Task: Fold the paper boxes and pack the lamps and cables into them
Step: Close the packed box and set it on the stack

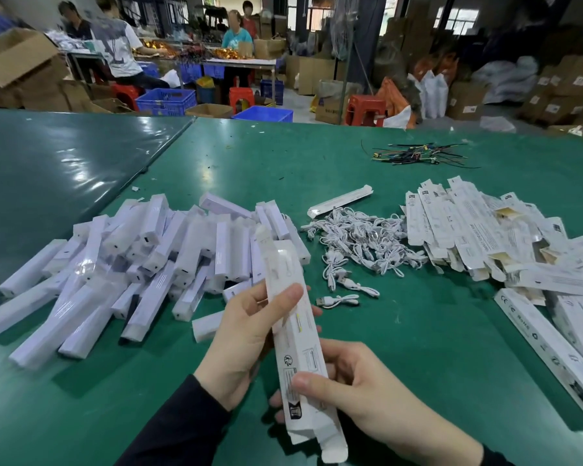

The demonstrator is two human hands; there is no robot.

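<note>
I hold one long white paper box upright over the green table. My left hand grips its middle, thumb across the front. My right hand grips its lower part, thumb on the printed face; the bottom flaps hang open. A pile of white wrapped lamps lies to the left. A heap of white cables sits in the middle, with one loose cable nearer me. Flat unfolded boxes are stacked at the right.
One folded box lies behind the cables. A bundle of dark wires rests farther back. Another long box lies at the right edge. Beyond the table, people sit at benches among blue crates, red stools and cardboard cartons.
</note>
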